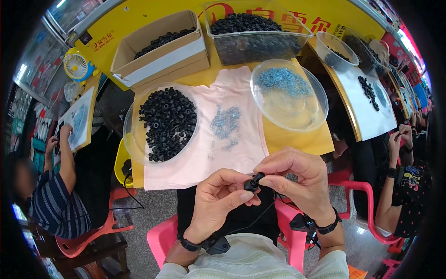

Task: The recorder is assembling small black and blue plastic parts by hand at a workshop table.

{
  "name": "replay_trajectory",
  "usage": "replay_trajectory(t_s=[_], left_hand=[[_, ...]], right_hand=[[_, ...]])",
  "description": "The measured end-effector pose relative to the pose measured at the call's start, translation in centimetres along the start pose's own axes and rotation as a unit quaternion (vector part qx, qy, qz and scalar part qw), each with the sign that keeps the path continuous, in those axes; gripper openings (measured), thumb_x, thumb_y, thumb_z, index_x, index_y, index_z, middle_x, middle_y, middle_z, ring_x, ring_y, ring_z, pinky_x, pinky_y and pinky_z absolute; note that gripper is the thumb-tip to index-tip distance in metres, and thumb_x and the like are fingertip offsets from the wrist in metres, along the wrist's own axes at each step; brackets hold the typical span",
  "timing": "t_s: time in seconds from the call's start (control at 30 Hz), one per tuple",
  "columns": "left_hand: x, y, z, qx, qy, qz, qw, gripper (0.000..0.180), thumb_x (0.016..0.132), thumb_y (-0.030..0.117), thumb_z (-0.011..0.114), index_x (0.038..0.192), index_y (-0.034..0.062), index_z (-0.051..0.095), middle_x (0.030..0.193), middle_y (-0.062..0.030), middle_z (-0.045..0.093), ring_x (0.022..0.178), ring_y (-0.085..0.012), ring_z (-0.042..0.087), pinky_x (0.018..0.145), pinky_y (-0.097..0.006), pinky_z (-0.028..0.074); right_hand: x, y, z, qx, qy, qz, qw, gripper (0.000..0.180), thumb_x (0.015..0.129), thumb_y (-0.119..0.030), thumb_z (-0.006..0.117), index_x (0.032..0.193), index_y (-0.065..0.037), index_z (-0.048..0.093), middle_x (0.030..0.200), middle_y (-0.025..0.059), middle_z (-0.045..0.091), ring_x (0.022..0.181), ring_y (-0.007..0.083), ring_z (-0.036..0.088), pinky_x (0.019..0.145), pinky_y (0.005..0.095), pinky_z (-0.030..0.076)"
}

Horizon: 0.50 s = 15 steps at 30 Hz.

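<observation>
Black piece (251, 185): from here I count one held, pinched by thumb and fingertips of my left hand (217, 195) and right hand (299, 180), near the tabletop (320, 140) carrying two round trays (291, 111) and one cardboard box (160, 68).

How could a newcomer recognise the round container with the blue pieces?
Find the middle yellow table, partly covered by a pink cloth. At the cloth's upper right is a clear, round, shallow container. Unlike the round container of black pieces on the left, it holds tiny bluish pieces, mostly toward its far side.
</observation>
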State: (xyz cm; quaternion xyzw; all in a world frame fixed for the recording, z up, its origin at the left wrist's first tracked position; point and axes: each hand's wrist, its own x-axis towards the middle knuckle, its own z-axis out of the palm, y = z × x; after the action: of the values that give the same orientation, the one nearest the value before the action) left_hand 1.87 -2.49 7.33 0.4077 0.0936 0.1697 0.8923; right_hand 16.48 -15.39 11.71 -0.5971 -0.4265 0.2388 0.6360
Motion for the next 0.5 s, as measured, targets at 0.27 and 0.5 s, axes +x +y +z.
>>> replay_trajectory(t_s=[0.27, 0.5], left_hand=[[-0.3, -0.3, -0.1, 0.01, -0.001, 0.024, 1.0, 0.025, 0.088, -0.006, 0.067, 0.113, -0.0035, 0.061, 0.101, -0.0144, 0.07, 0.086, -0.0214, 0.071, 0.075, -0.028, 0.058], [-0.8, -0.7, -0.3, 0.008, 0.021, 0.03, 0.999, 0.021, 0.088, -0.004, 0.067, 0.108, -0.0044, 0.062, 0.1, -0.0147, 0.069, 0.083, -0.0216, 0.071, 0.073, -0.029, 0.058]], right_hand=[[-0.4, -0.2, 0.4, -0.026, -0.013, -0.009, 1.0, 0.017, 0.083, 0.002, 0.074, 0.1, 0.0, 0.071, 0.095, 0.0103, 0.071, 0.078, 0.0108, 0.067, 0.061, 0.0211, 0.051], [-1.2, 0.7, 1.8, -0.071, 0.02, -0.043, 0.996, 0.018, 0.083, 0.002, 0.074, 0.1, -0.001, 0.071, 0.095, 0.0102, 0.071, 0.077, 0.0106, 0.067, 0.063, 0.0216, 0.052]])
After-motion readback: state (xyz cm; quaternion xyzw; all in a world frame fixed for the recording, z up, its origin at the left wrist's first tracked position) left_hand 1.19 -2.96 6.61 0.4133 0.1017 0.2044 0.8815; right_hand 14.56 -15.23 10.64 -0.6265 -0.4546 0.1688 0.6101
